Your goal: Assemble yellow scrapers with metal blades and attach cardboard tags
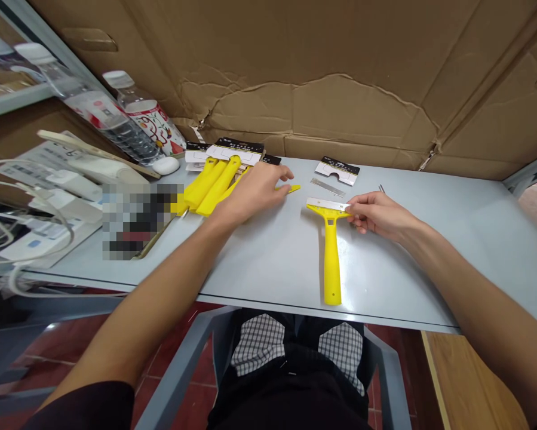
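My right hand [378,214] pinches the right end of the metal head of a yellow scraper [332,257], whose handle points toward the table's front edge. Behind that head lie a loose flat metal blade [327,187] and a black-and-white card [337,170] with a curved notch. My left hand [263,186] hovers over or rests at the right side of several yellow scrapers [217,185] with printed cards, its fingers bent and apart. A yellow tip shows beside the left thumb; whether the hand touches it I cannot tell.
Two plastic bottles [154,122] stand at the back left, near a white rounded object [166,165]. White cables and boxes [53,224] crowd the left end, beside a pixelated dark object [138,227]. Cardboard [362,113] walls the back of the grey table [268,263]. Small metal pieces [381,188] lie behind my right hand.
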